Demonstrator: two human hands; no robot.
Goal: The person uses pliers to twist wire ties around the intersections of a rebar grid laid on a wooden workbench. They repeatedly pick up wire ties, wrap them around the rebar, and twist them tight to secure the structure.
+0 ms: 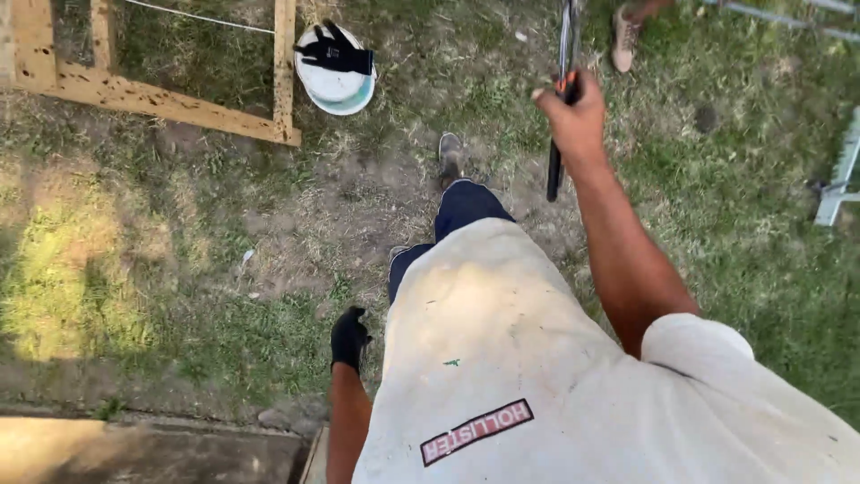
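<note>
My right hand (pixel 573 112) is bare and closed around a long, dark, slim tool (pixel 557 152) with an orange grip part; the tool runs upright past the top of the view, its lower end hanging above the dirt. My left hand (pixel 348 338) wears a black glove and hangs at my side, fingers curled, holding nothing that I can see. I look down over my pale shirt and dark trousers at my grey shoe (pixel 450 154) on patchy grass.
A white bucket (pixel 336 85) with a black glove (pixel 336 54) lying on it stands beside a wooden frame (pixel 161 99) at upper left. Another person's tan shoe (pixel 624 38) is at the top. A metal piece (pixel 840 175) lies at right. A concrete edge (pixel 152 448) runs bottom left.
</note>
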